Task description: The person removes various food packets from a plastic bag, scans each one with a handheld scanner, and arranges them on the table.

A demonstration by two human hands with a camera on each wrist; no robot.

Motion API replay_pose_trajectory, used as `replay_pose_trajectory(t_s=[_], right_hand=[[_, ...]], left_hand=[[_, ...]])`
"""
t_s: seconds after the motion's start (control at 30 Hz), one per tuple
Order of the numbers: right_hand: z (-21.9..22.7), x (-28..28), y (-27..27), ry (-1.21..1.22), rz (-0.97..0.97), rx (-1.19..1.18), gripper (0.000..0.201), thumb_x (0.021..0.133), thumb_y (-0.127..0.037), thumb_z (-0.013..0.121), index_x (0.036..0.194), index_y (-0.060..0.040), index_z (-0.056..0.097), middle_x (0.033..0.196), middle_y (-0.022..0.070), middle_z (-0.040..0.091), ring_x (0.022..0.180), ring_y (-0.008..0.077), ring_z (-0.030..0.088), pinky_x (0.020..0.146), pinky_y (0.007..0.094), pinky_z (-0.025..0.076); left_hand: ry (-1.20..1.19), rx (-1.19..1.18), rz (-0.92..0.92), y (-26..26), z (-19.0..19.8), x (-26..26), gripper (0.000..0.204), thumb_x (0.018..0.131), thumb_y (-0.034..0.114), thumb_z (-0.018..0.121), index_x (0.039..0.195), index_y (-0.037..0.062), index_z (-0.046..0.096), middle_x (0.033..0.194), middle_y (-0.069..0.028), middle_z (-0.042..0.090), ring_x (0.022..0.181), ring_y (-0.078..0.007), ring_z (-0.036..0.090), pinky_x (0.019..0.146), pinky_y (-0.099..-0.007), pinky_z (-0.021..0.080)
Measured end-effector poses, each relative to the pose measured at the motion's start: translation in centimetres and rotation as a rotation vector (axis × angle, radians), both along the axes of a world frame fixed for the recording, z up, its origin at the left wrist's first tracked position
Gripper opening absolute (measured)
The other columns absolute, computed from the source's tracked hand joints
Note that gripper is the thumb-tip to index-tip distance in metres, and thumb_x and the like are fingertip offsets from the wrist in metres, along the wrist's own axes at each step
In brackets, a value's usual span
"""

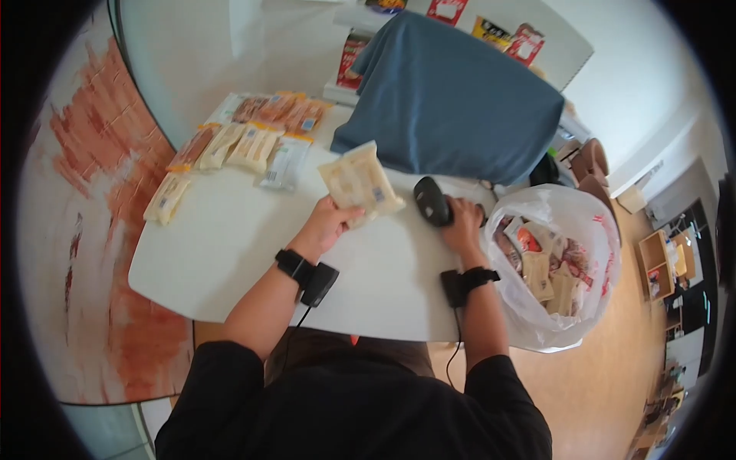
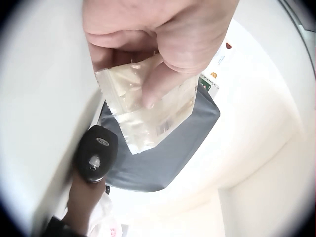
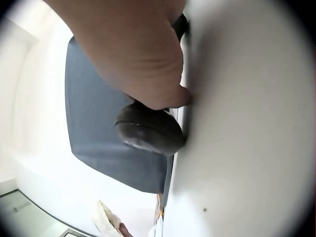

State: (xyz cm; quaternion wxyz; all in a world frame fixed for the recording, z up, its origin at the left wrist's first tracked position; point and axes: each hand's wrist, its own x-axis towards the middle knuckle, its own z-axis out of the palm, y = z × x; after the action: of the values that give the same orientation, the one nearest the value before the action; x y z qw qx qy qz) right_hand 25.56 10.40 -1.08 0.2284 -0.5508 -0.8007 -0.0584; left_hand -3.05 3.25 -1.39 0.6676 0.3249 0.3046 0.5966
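Fingers of both hands closed round something; notes run left to right. Far left of white table (image 1: 192,257): one pale packet (image 1: 166,198) apart, then a front row of four, one orange-brown (image 1: 194,148), two pale, one silvery (image 1: 286,162). Behind them, overlapping brown-and-orange packs (image 1: 307,113); overlap defeats an exact count.

Left hand (image 1: 330,222) pinches one cream packet (image 1: 360,180) by its lower part, thumb on the near face, raised above the table. Barcode-like patch (image 2: 164,127) on that face.

One black scanner (image 1: 431,201), to the right of the packet and apart from it. Right hand (image 1: 462,226) grips its handle; exact finger placing hidden. One blue-grey cloth (image 1: 460,100) draped behind.

Far right: one white plastic bag (image 1: 502,280), open-topped, at least two pale packs (image 1: 537,276) among the heap; total can't be told.

Risks, my judgement: a slack pinch could drop the packet; crinkled film or glare could spoil a reading of the patch; an outward swing of the right elbow could knock the bag, which sits close to the table edge.
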Motion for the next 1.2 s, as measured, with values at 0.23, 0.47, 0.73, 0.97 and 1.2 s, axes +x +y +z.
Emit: replay_pose_trajectory(t_s=[0.23,0.47,0.73,0.97,1.2], right_hand=[[2.2,-0.2,-2.2,0.252,0.15,0.117,0.037,0.062,-0.003,0.062,0.098,-0.0038,0.058,0.09,0.012,0.058,0.095,0.0323,0.053,0.089,0.0415,0.036],[3.5,-3.2,-4.3,0.208,0.353,0.133,0.033,0.064,-0.007,0.066,0.096,-0.0099,0.059,0.086,0.0046,0.06,0.091,0.0251,0.055,0.097,0.0446,0.03],[2.9,-3.4,-4.4,0.113,0.368,0.049,0.026,0.065,-0.011,0.067,0.088,-0.0106,0.058,0.082,0.0027,0.058,0.089,0.0226,0.055,0.098,0.0475,0.029],[2.6,-3.4,-4.3,0.097,0.361,0.041,0.025,0.065,-0.012,0.067,0.087,-0.0107,0.058,0.081,0.0029,0.058,0.088,0.0225,0.055,0.098,0.0483,0.029],[2.4,-3.6,-4.3,0.101,0.377,0.03,0.024,0.065,-0.011,0.066,0.087,-0.0103,0.058,0.081,0.0029,0.057,0.088,0.0227,0.055,0.098,0.0485,0.028]], left_hand=[[0.093,-0.055,0.196,0.0,0.9,-0.4,0.037,0.084,0.012,0.063,0.116,-0.0026,0.051,0.112,-0.0096,0.059,0.101,-0.0179,0.058,0.085,-0.0288,0.048],[0.413,0.011,0.359,0.4,-0.3,-0.1,0.029,0.083,0.008,0.063,0.109,-0.0048,0.057,0.106,-0.0111,0.062,0.093,-0.0147,0.06,0.08,-0.0272,0.048],[0.416,0.037,0.406,0.5,-0.8,0.2,0.024,0.081,0.008,0.064,0.101,-0.0052,0.063,0.096,-0.0098,0.066,0.084,-0.0121,0.061,0.075,-0.0255,0.048],[0.433,0.04,0.38,0.5,-0.7,0.3,0.024,0.081,0.008,0.065,0.102,-0.0048,0.063,0.096,-0.0095,0.066,0.084,-0.012,0.061,0.075,-0.0256,0.048],[0.474,0.06,0.368,0.5,-0.8,0.2,0.024,0.081,0.008,0.064,0.101,-0.0048,0.063,0.095,-0.0094,0.066,0.083,-0.0118,0.061,0.075,-0.0255,0.048]])
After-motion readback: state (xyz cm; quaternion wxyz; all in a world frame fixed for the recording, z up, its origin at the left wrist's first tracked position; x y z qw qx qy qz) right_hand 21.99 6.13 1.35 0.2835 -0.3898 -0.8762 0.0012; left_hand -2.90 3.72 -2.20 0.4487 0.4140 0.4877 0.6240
